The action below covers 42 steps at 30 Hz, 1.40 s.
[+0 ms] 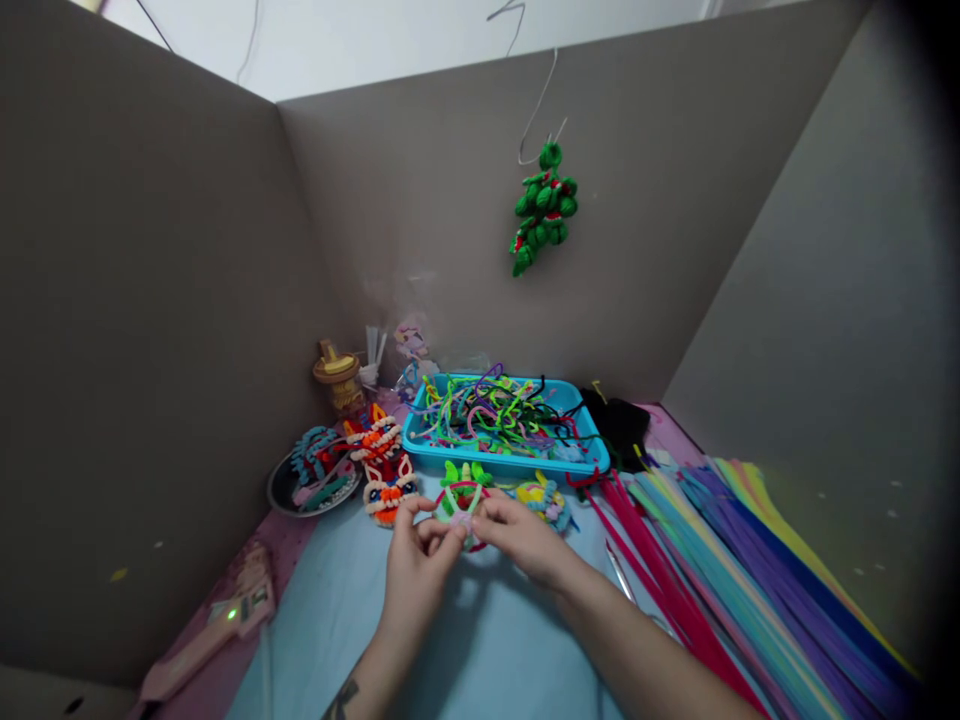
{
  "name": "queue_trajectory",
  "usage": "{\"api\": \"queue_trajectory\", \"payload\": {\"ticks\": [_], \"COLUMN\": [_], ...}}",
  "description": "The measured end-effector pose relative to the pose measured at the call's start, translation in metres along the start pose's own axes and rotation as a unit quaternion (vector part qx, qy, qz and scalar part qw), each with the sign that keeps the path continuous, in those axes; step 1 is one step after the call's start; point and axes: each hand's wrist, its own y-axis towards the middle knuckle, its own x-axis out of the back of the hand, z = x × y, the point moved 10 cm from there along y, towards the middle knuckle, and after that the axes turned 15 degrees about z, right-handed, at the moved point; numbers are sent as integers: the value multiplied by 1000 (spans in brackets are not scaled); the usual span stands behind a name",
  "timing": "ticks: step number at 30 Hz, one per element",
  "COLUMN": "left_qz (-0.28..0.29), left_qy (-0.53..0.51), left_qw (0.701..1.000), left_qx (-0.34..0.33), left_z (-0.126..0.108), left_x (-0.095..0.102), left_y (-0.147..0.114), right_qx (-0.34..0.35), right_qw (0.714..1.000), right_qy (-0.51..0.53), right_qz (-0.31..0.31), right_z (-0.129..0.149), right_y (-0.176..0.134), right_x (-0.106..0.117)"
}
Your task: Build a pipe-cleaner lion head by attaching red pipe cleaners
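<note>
Between my two hands is a small pipe-cleaner piece (459,503), made of bent pink, red and pale green fuzzy stems. My left hand (420,550) pinches its left side between thumb and fingers. On the right side, my right hand (517,530) grips it with thumb and fingertips. Just behind it sits a green pipe-cleaner figure (466,474), partly hidden. A yellow and blue pipe-cleaner figure (547,497) lies past my right hand, and an orange and cream animal-face figure (388,493) lies beyond my left.
A blue tray (495,462) of tangled stem pieces stands behind. Bundles of coloured pipe cleaners (750,560) lie at right, with scissors (621,572) nearby. At left are a metal bowl (279,490), a lidded cup (339,375) and a pink glue gun (202,640). Grey partitions enclose the table.
</note>
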Motion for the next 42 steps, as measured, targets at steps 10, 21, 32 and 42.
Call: {"api": "queue_trajectory", "payload": {"ticks": [10,21,32,42], "left_qz": [-2,37,68,19], "left_qy": [-83,-42,-29,-48], "left_qw": [995,998,997,998], "left_qx": [51,36,30,34], "left_z": [10,3,-1,7], "left_x": [4,-3,-14,1], "left_y": [3,3,0,5], "right_qx": [57,23,19,53], "right_qw": [997,994,988,989], "right_qy": [-45,89,125,-61], "right_qz": [-29,-64,-87,-123], "right_z": [19,-4,-8,21], "right_y": [-3,-3,-5,-13], "right_x": [1,8,8,28]}}
